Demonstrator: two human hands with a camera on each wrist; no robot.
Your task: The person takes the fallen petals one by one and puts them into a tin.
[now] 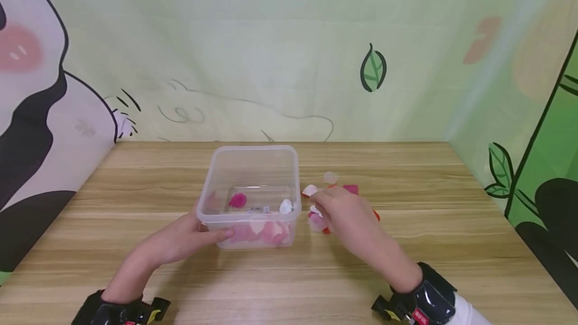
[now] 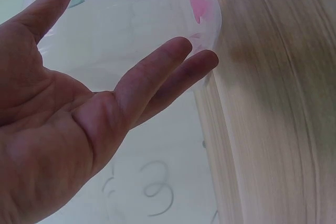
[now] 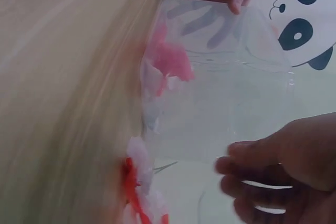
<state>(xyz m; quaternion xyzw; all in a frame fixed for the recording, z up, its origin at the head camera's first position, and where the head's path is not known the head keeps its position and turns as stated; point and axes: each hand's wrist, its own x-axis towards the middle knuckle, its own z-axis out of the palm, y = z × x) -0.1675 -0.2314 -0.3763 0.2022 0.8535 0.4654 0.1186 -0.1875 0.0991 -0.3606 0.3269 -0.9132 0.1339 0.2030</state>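
A clear plastic box [image 1: 253, 214] without a lid stands on the table, pink and white petals [image 1: 273, 233] at its bottom. At its left side is my left hand [image 1: 187, 237], thumb on the front wall below the rim. The left wrist view shows that hand's fingers [image 2: 152, 72] straight and spread beside the box. Right of the box, my right hand [image 1: 349, 217] is over a loose scatter of petals [image 1: 317, 222] in white, pink and red. Its fingers [image 3: 262, 161] are loosely bent, thumb near the index finger, and no petal shows between them.
The wooden table [image 1: 406, 174] ends at a printed backdrop [image 1: 293, 64] with a panda and leaves. A pale petal [image 1: 331, 178] and a magenta petal [image 1: 350, 189] lie beyond my right hand. Black camera mounts [image 1: 424, 295] sit on both wrists.
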